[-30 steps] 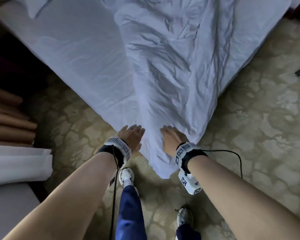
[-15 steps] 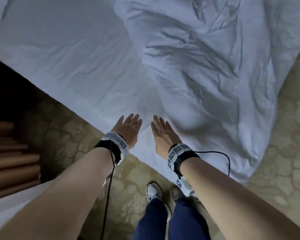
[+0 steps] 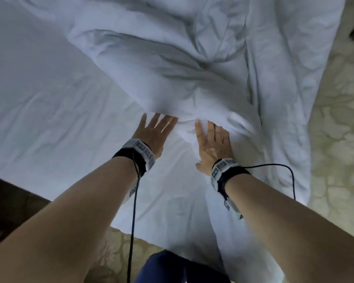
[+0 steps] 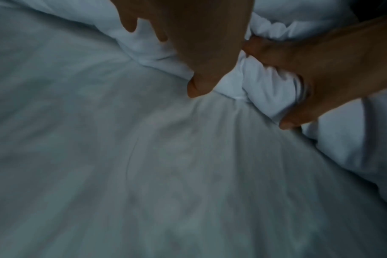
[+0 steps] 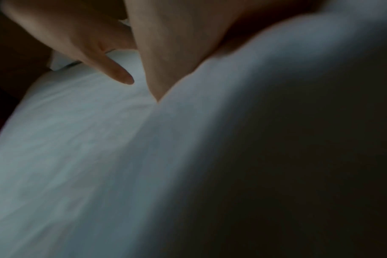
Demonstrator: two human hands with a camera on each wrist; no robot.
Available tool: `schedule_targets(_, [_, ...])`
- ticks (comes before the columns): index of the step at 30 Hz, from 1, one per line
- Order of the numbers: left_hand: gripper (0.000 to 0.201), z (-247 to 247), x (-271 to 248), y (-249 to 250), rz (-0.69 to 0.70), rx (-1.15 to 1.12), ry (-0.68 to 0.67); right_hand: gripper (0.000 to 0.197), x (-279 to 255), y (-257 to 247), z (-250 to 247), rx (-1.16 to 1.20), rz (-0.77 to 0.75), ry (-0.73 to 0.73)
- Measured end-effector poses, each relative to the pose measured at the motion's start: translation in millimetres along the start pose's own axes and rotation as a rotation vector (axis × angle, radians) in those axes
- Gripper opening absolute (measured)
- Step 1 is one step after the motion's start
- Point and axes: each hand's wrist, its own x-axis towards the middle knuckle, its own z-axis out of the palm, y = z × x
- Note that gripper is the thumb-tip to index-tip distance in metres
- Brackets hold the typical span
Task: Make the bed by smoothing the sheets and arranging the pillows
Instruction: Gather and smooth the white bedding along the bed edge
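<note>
Early stage: left hand (image 3: 153, 133) and right hand (image 3: 213, 144), both spread, press the edge of the crumpled duvet (image 3: 192, 68) at twelve o'clock; sheet (image 3: 49, 109) at nine o'clock wrinkled; pillows unseen.

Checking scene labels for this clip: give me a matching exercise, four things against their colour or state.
1 duvet
2 carpet
3 trousers
4 left hand

A dark blue
B patterned beige
C crumpled white
D outstretched at the duvet's edge

Pairs: 1-C, 2-B, 3-A, 4-D.
</note>
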Motion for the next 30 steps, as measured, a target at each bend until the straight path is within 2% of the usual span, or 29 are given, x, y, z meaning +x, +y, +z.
schedule_targets(3, [0.108, -18.9, 39.8, -8.3, 0.087, 0.098, 0.082, 0.134, 24.4, 15.7, -3.2, 0.017, 0.019, -0.005])
schedule_targets(6, [0.120, -29.1, 75.0, -13.8, 0.143, 0.178, 0.087, 0.130, 42.2, 34.2, -2.4, 0.058, -0.002, -0.029])
schedule_targets(12, [0.112, -21.5, 116.2, 6.9, 0.146, 0.090, 0.124, 0.124, 56.2, 41.0, 2.1, 0.129, -0.005, -0.023])
schedule_targets(16, [0.121, -22.6, 126.2, 18.0, 0.131, 0.151, 0.173, 0.110, 54.8, 33.3, 3.8, 0.156, 0.033, 0.004])
schedule_targets(17, [0.118, -24.0, 127.5, 20.0, 0.129, 0.164, 0.177, 0.106, 52.9, 31.2, 3.4, 0.170, 0.050, 0.020])
schedule_targets(18, [0.106, -23.6, 128.8, 22.1, 0.140, 0.174, 0.186, 0.104, 50.3, 29.3, 2.9, 0.190, 0.071, 0.044])
schedule_targets(20, [0.059, -29.0, 128.2, 24.5, 0.178, 0.180, 0.256, 0.101, 44.2, 25.0, 3.4, 0.285, 0.129, 0.091])
schedule_targets(21, [0.045, -35.3, 126.0, 23.8, 0.190, 0.172, 0.298, 0.099, 40.8, 22.1, 2.3, 0.359, 0.163, 0.105])
schedule_targets(25, [0.044, -58.9, 101.9, 10.5, 0.307, 0.211, 0.201, 0.093, 23.7, 4.1, -4.3, 0.576, 0.262, 0.140])
schedule_targets(30, [0.040, -50.5, 44.2, -25.8, 0.374, 0.342, 0.110, 0.085, -20.1, -59.0, -11.3, 0.591, 0.278, 0.095])
